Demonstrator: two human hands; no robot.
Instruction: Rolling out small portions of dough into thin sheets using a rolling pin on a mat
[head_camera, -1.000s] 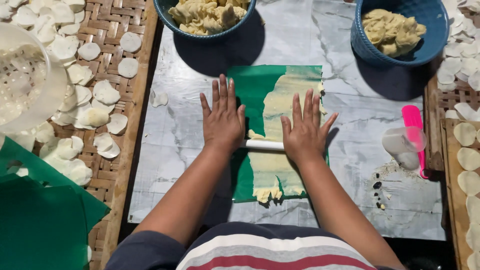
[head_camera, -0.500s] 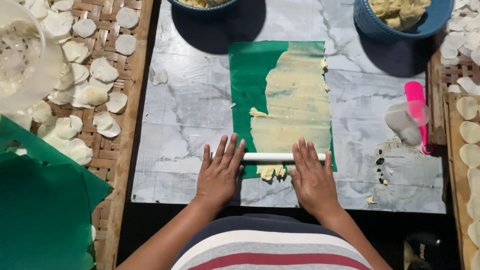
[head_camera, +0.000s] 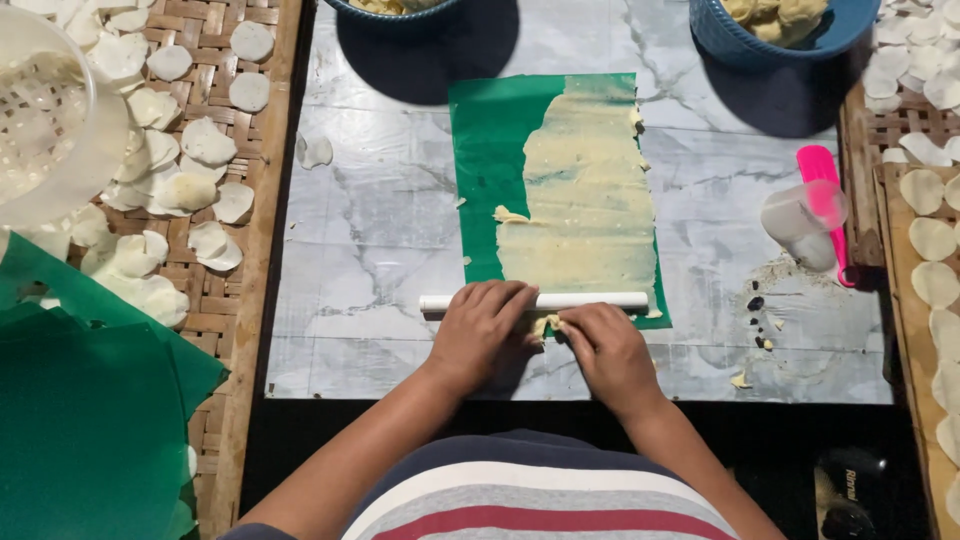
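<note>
Person: one, seen from above in a striped shirt at the near edge of the grey marble-patterned board (head_camera: 380, 250).
Hands: two. The left hand (head_camera: 482, 333) lay over the white cylindrical rolling pin (head_camera: 600, 300), fingers curled loosely over it. The right hand (head_camera: 603, 348) sat just near of the pin, fingertips pinched on a small scrap of pale yellow dough (head_camera: 545, 324).
Rolling pin: one, lying crosswise close to the board's near edge, at the near end of the green plastic sheet (head_camera: 495, 150).
Green sheet: one on the board, running from near the middle towards the far edge, with one thin flattened strip of yellow dough (head_camera: 590, 200) spread along its right side.
Spare sheets: a stack of green plastic sheets (head_camera: 90, 430) at the near left corner; the number could not be told.
Cutter: one clear plastic cup (head_camera: 795, 215) resting against one pink handled tool (head_camera: 830, 205) by the board's right edge.
Crumbs: a few dark specks (head_camera: 757, 320) near the right edge.
Discs: many pale round dough discs (head_camera: 180, 190) on the woven bamboo tray (head_camera: 215, 30) to the left, more on the right; too many to count.
Colander: one white perforated plastic bowl (head_camera: 45, 120) at far left.
Baskets: two blue plastic baskets of dough lumps (head_camera: 770, 30) at the far edge, both cut off by the frame.
</note>
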